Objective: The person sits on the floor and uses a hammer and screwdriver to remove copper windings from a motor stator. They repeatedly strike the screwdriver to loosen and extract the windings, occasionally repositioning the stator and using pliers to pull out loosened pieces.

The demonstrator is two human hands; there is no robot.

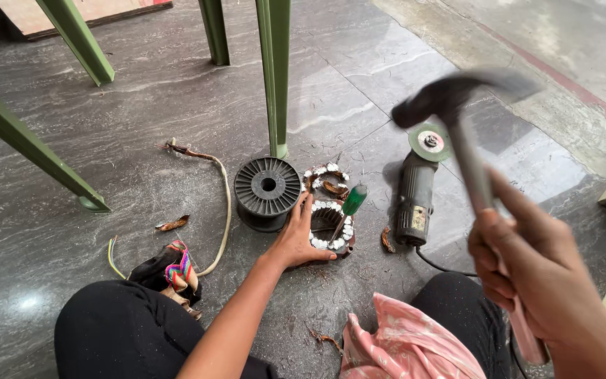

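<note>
Nearest, the person sits on the grey stone floor [142, 133] with knees apart and a pink cloth [408, 347] between them. The right hand [534, 281] is closed in a full fist round the handle of a hammer [468, 133], raised high on the right; its head is blurred by motion. The left hand [299, 235] lies spread and flat, fingers open, pressing on the near left edge of a round motor stator [331, 224] that sits on the floor in the middle of the view. A green-handled screwdriver [347, 208] stands tilted in the stator's core; I cannot tell whether the left hand touches it.

To strike well, the blow should land squarely on the screwdriver's butt along its shaft, with the left fingers kept clear of the handle and the stator held firmly down so it does not skip. Short, controlled taps seem safer than a full swing.

Just left of the stator rests an empty black wire spool [268, 188]. To the right lies an angle grinder [417, 189], disc pointing away. Farther off stand green furniture legs [275, 77].
</note>
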